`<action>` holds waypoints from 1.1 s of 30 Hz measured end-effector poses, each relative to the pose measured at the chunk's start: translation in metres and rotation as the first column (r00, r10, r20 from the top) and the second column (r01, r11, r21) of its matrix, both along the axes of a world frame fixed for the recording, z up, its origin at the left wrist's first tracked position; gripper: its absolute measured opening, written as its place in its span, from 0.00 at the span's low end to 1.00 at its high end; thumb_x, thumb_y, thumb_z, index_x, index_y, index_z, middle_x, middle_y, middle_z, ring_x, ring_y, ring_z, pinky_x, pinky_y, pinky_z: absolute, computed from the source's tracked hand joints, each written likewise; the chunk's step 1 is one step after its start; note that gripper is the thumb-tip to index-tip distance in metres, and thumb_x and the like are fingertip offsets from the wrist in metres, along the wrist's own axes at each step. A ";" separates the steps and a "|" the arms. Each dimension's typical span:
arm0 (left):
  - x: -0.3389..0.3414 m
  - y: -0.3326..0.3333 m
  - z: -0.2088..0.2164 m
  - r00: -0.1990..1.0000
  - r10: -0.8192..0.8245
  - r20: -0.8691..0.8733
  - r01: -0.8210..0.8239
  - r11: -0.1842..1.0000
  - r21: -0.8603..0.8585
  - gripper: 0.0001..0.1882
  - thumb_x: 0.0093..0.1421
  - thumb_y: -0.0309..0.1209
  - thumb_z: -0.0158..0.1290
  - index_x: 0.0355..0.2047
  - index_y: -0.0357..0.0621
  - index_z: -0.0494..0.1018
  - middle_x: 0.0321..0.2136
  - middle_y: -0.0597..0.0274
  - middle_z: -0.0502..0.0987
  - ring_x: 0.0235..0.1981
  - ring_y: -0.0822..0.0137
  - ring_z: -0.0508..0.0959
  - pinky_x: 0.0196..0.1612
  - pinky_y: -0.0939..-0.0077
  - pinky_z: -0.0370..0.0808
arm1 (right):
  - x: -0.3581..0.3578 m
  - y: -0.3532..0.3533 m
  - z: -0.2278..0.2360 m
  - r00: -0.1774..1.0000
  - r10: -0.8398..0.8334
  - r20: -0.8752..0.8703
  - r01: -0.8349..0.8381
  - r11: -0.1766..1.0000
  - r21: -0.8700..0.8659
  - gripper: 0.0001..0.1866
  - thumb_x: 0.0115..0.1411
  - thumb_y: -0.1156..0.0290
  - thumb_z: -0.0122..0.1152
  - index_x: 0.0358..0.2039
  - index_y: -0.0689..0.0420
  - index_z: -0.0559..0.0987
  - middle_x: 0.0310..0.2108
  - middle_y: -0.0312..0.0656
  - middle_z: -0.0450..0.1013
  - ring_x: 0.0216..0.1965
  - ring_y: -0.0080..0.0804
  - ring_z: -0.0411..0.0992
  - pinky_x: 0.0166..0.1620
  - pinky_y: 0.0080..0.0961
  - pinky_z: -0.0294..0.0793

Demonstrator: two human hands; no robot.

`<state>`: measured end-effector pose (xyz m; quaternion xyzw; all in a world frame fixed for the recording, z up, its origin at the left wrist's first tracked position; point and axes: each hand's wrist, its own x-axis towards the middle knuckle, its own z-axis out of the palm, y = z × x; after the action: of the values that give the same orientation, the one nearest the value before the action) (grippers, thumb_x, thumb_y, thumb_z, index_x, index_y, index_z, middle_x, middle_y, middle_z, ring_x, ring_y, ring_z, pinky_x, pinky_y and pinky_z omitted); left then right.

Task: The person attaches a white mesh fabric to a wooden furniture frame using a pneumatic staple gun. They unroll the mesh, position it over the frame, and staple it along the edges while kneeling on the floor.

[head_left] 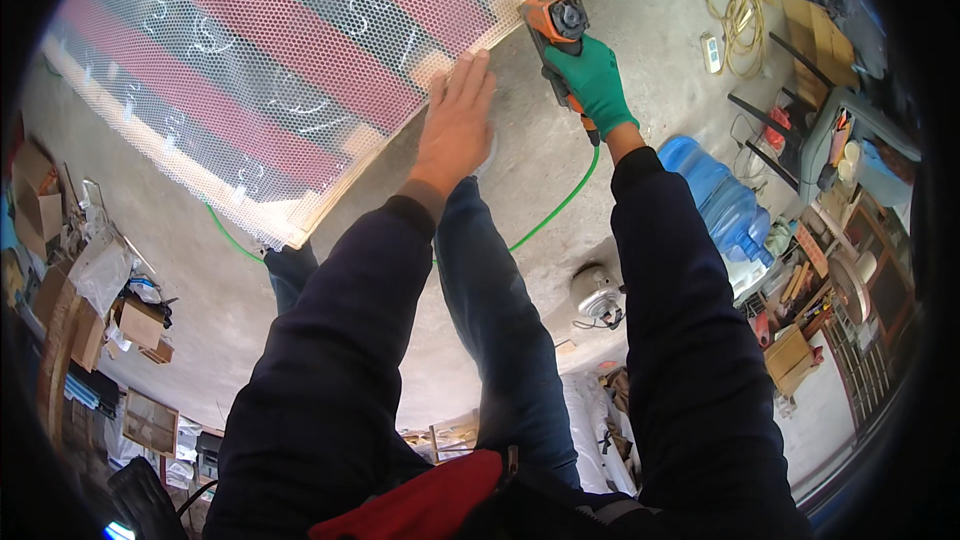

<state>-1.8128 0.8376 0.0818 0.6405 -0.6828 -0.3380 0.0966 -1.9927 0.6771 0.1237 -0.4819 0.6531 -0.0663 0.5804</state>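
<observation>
A pale wooden frame (350,162) carries a red and dark striped sheet under white honeycomb mesh (300,40), with white chalk-like marks on it. My bare left hand (460,120) rests at the frame's near right edge, fingers stretched out and pointing away. In a green glove, my right hand (590,83) is wrapped round the grip of an orange and black air stapler (557,20). The stapler's nose end is beside the frame's far right corner; whether it touches the wood I cannot tell. From the handle's bottom runs a green air hose (563,208).
Blue water jugs (722,195) lie on the floor at right, with a metal motor-like canister (597,295) nearer me. A coiled yellow hose (742,25) and a white power strip (711,53) are at far right. Cardboard boxes (138,323) and clutter line the left.
</observation>
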 end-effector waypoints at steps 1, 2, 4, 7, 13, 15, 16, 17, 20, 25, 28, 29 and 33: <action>0.001 0.000 0.000 0.999 0.016 -0.034 -0.017 1.000 -0.022 0.38 0.61 0.32 0.60 0.71 0.38 0.63 0.79 0.53 0.49 0.80 0.52 0.47 0.78 0.44 0.48 | 0.002 0.006 0.000 0.999 -0.024 0.023 0.024 0.999 -0.030 0.15 0.61 0.65 0.69 0.41 0.63 0.85 0.27 0.39 0.81 0.27 0.26 0.80 0.32 0.30 0.77; 0.003 0.000 -0.001 0.998 0.033 -0.062 -0.036 0.999 -0.037 0.37 0.61 0.32 0.60 0.70 0.38 0.65 0.79 0.53 0.51 0.80 0.52 0.47 0.78 0.44 0.48 | 0.006 0.010 -0.001 0.996 -0.041 0.074 0.047 0.996 -0.076 0.15 0.61 0.64 0.69 0.41 0.63 0.85 0.27 0.39 0.81 0.26 0.25 0.79 0.31 0.30 0.76; 0.007 0.001 -0.001 0.991 0.044 -0.123 -0.051 0.997 -0.055 0.33 0.61 0.31 0.60 0.67 0.40 0.68 0.76 0.52 0.56 0.79 0.51 0.50 0.78 0.44 0.49 | 0.012 0.027 -0.001 0.998 -0.007 0.061 0.010 0.999 -0.045 0.14 0.61 0.63 0.69 0.38 0.62 0.85 0.26 0.38 0.80 0.23 0.24 0.77 0.29 0.30 0.75; 0.016 0.004 -0.001 0.967 0.058 -0.248 -0.081 0.993 -0.083 0.28 0.59 0.28 0.59 0.61 0.40 0.73 0.70 0.50 0.65 0.77 0.48 0.56 0.77 0.44 0.53 | 0.022 0.047 -0.004 0.998 0.066 0.017 -0.064 0.995 -0.078 0.14 0.61 0.62 0.69 0.36 0.61 0.84 0.24 0.38 0.80 0.20 0.24 0.74 0.27 0.29 0.73; 0.037 0.025 0.001 0.873 0.118 -0.473 -0.195 0.974 -0.117 0.18 0.58 0.24 0.57 0.49 0.37 0.77 0.58 0.48 0.75 0.68 0.44 0.68 0.71 0.48 0.64 | 0.040 0.085 -0.009 0.995 0.094 0.025 -0.095 0.995 0.036 0.15 0.61 0.60 0.69 0.34 0.61 0.83 0.20 0.39 0.78 0.19 0.26 0.74 0.27 0.30 0.74; 0.042 0.041 0.004 0.825 0.167 -0.539 -0.237 0.970 -0.063 0.15 0.60 0.24 0.58 0.47 0.40 0.78 0.59 0.50 0.76 0.69 0.45 0.68 0.71 0.49 0.64 | 0.045 0.094 -0.008 0.995 0.099 0.016 -0.098 0.994 -0.043 0.14 0.61 0.61 0.69 0.35 0.61 0.83 0.21 0.40 0.79 0.20 0.27 0.76 0.28 0.30 0.75; 0.045 0.053 0.007 0.815 0.212 -0.539 -0.290 0.955 -0.063 0.14 0.59 0.24 0.58 0.47 0.40 0.78 0.58 0.50 0.76 0.68 0.45 0.69 0.69 0.50 0.66 | 0.047 0.098 -0.009 0.996 0.093 -0.010 -0.093 0.994 -0.063 0.14 0.61 0.61 0.69 0.35 0.61 0.83 0.21 0.41 0.80 0.21 0.27 0.76 0.28 0.30 0.75; 0.046 0.070 0.014 0.798 0.266 -0.541 -0.345 0.937 -0.049 0.14 0.59 0.23 0.58 0.46 0.40 0.78 0.56 0.50 0.77 0.66 0.46 0.71 0.68 0.51 0.68 | 0.049 0.105 -0.007 0.994 0.108 0.016 -0.107 0.994 -0.034 0.13 0.61 0.63 0.69 0.37 0.62 0.83 0.23 0.40 0.80 0.21 0.25 0.75 0.27 0.28 0.73; 0.061 0.120 0.028 0.803 0.403 -0.439 -0.458 0.888 -0.023 0.15 0.59 0.22 0.58 0.47 0.40 0.78 0.55 0.49 0.76 0.62 0.44 0.73 0.66 0.52 0.70 | 0.058 0.121 -0.006 0.985 0.172 -0.004 -0.172 0.985 -0.021 0.12 0.61 0.66 0.70 0.38 0.63 0.84 0.26 0.41 0.81 0.22 0.23 0.74 0.26 0.26 0.72; 0.101 0.203 0.050 0.801 0.597 -0.036 -0.598 0.801 -0.025 0.33 0.57 0.24 0.60 0.64 0.44 0.70 0.66 0.45 0.67 0.69 0.39 0.65 0.69 0.43 0.63 | 0.071 0.145 0.001 0.992 0.118 -0.038 -0.122 0.983 -0.136 0.13 0.60 0.63 0.69 0.33 0.63 0.84 0.24 0.42 0.83 0.20 0.26 0.77 0.28 0.29 0.75; 0.116 0.236 0.054 0.833 0.500 0.235 -0.540 0.827 0.154 0.45 0.55 0.24 0.61 0.73 0.46 0.60 0.73 0.46 0.58 0.74 0.40 0.57 0.71 0.36 0.57 | 0.074 0.168 0.014 1.000 0.016 -0.008 -0.016 1.000 -0.020 0.13 0.60 0.64 0.70 0.34 0.63 0.84 0.24 0.40 0.82 0.20 0.25 0.76 0.27 0.27 0.75; 0.120 0.244 0.054 0.866 0.427 0.260 -0.475 0.866 0.160 0.47 0.54 0.24 0.60 0.75 0.46 0.57 0.75 0.47 0.55 0.75 0.42 0.55 0.71 0.32 0.55 | 0.076 0.178 0.017 0.997 0.075 -0.030 -0.078 0.992 -0.102 0.13 0.60 0.63 0.70 0.35 0.63 0.84 0.23 0.39 0.82 0.20 0.23 0.76 0.27 0.26 0.74; 0.126 0.261 0.052 0.881 0.375 0.287 -0.432 0.886 0.169 0.45 0.54 0.24 0.59 0.74 0.43 0.58 0.72 0.48 0.58 0.74 0.42 0.57 0.72 0.35 0.56 | 0.087 0.211 0.016 0.999 0.051 -0.013 -0.050 0.998 0.037 0.11 0.64 0.68 0.71 0.41 0.63 0.85 0.27 0.38 0.81 0.22 0.20 0.73 0.25 0.24 0.70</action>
<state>-1.6864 1.0983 0.1342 0.8129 -0.4967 -0.3042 0.0054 -1.9057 0.8879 0.1395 -0.4878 0.6458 -0.0362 0.5862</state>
